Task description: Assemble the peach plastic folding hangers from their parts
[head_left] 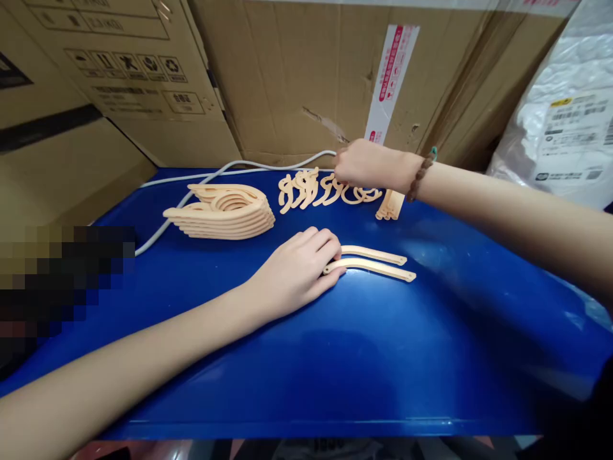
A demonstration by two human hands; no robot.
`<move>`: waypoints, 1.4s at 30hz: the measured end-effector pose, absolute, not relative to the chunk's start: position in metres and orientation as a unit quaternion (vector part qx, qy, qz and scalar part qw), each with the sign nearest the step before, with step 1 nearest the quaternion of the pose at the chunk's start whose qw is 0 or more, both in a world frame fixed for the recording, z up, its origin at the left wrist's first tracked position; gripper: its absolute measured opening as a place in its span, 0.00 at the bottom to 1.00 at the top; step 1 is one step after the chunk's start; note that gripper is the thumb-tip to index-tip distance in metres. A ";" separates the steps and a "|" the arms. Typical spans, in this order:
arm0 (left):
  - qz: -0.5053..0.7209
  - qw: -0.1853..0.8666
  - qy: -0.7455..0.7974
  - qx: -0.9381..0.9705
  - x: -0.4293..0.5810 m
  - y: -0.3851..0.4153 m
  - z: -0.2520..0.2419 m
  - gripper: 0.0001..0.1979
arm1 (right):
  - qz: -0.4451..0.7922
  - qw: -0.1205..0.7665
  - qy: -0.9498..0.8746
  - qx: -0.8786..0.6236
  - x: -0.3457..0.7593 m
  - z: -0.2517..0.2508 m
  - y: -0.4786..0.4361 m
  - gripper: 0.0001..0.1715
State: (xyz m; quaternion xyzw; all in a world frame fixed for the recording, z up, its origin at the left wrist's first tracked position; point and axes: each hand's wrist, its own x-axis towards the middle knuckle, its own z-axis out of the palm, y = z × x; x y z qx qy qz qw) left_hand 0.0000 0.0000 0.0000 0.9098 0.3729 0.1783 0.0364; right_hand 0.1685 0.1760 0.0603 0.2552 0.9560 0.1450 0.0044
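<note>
My left hand (pixel 306 265) rests on the blue table with its fingers curled round the left ends of two long, cream, slightly curved strips (pixel 378 268). These lie side by side, one nearer to me, with small holes at their ends. At the back, my right hand (pixel 366 160) reaches over a row of small cream S-shaped pieces (pixel 301 188). Its fingers are bent down and closed; their tips and anything in them are hidden. Just beyond the row's right end, under my right wrist, lies a small bundle of cream bars (pixel 390 206).
A stack of cream looped hanger-like pieces (pixel 225 214) stands at left on the blue table (pixel 297 370). A white cable (pixel 215 169) runs behind it. Cardboard boxes (pixel 287 76) wall the back and left; a plastic-wrapped package (pixel 560 121) stands at right.
</note>
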 end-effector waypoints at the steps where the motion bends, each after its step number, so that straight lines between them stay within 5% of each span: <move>1: 0.178 0.035 0.373 0.910 0.000 0.000 0.000 0.10 | 0.145 0.002 0.957 0.252 0.169 0.059 0.177 0.16; 11: 0.250 0.059 0.387 0.886 -0.001 -0.003 0.004 0.06 | 0.260 0.075 0.946 0.180 0.184 0.076 0.163 0.14; 15: 0.328 0.188 0.421 0.824 -0.002 -0.003 0.008 0.09 | 0.223 0.007 0.942 0.252 0.192 0.084 0.134 0.13; 22: 0.493 0.474 0.405 0.606 -0.003 0.009 0.009 0.09 | -0.291 -0.263 0.849 0.356 0.200 0.043 0.078 0.12; 29: 0.489 0.571 0.422 0.507 -0.006 0.010 0.021 0.12 | -0.461 -0.275 0.754 0.379 0.209 0.021 0.047 0.15; 33: 0.413 0.491 0.478 0.599 -0.008 0.007 0.020 0.17 | -0.486 -0.266 0.738 0.386 0.213 0.016 0.044 0.15; 38: 0.256 0.183 0.519 0.795 -0.010 0.004 0.009 0.16 | -0.527 -0.237 0.721 0.383 0.215 0.014 0.045 0.14; 42: 0.208 0.146 0.509 0.822 -0.009 0.002 0.008 0.16 | -0.543 -0.256 0.703 0.382 0.215 0.016 0.046 0.12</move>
